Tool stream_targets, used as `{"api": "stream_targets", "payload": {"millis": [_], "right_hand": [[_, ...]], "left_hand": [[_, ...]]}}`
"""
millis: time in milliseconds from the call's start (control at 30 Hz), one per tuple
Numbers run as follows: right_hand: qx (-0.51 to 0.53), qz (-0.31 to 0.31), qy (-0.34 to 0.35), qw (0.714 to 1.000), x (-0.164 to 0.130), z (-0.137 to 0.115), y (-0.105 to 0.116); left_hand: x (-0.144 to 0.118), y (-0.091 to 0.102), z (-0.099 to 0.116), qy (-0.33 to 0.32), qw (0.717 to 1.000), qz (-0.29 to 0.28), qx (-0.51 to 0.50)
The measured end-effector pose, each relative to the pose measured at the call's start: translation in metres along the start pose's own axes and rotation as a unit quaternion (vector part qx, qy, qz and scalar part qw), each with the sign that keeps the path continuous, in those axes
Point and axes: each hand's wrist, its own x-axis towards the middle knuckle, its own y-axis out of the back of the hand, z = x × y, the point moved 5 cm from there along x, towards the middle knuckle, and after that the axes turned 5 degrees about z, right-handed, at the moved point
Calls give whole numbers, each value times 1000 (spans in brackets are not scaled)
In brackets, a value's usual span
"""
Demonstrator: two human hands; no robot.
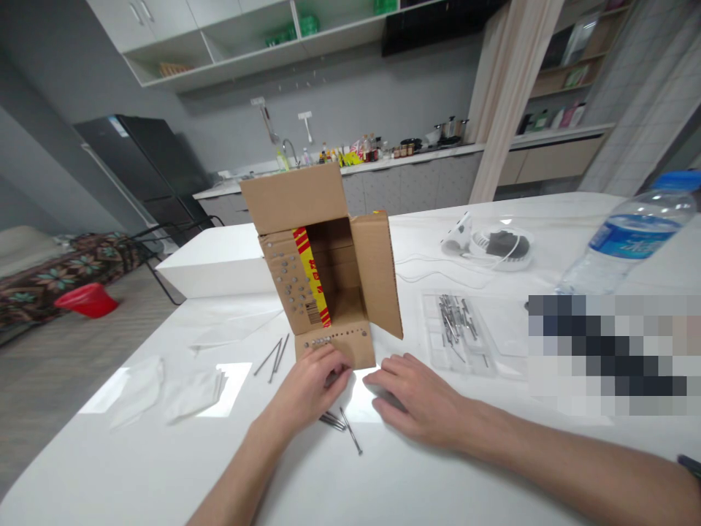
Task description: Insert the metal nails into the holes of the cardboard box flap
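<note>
1. The left hand is curling its fingers around what looks like a thin steel nail, pinching it against the front lower flap of the small brown corrugated cardboard box; the nail itself is mostly hidden, so the hold is a judgement.
2. The right hand is lying flat and open on the glossy white worktop, fingers spread, holding nothing, just beside the box's flap.
3. The box is standing upright just beyond both hands, its flaps open, a red-and-yellow tape strip running down inside, and rows of nail heads studding its left wall and front flap.
4. Loose grey nails are lying between and under the hands; two more are resting left of the box.
5. A clear plastic tray of nails is sitting to the right, a clear water bottle with a blue label beyond it.
6. The step in hand appears to be pushing another nail into the flap's row; the next move is calling for steady pressure square to the cardboard.
</note>
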Motion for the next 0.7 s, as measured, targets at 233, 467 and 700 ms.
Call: {"api": "stream_targets", "payload": {"millis": [233,467,700], "right_hand": [[3,2,0,1000,1,1,-1],[7,11,1,1000,0,1,-2],[6,5,1,1000,1,1,-1]], "left_hand": [[0,0,6,-13,1000,-13,14],[-5,-1,7,26,999,-37,-15],[-6,5,4,50,998,-24,-30]]}}
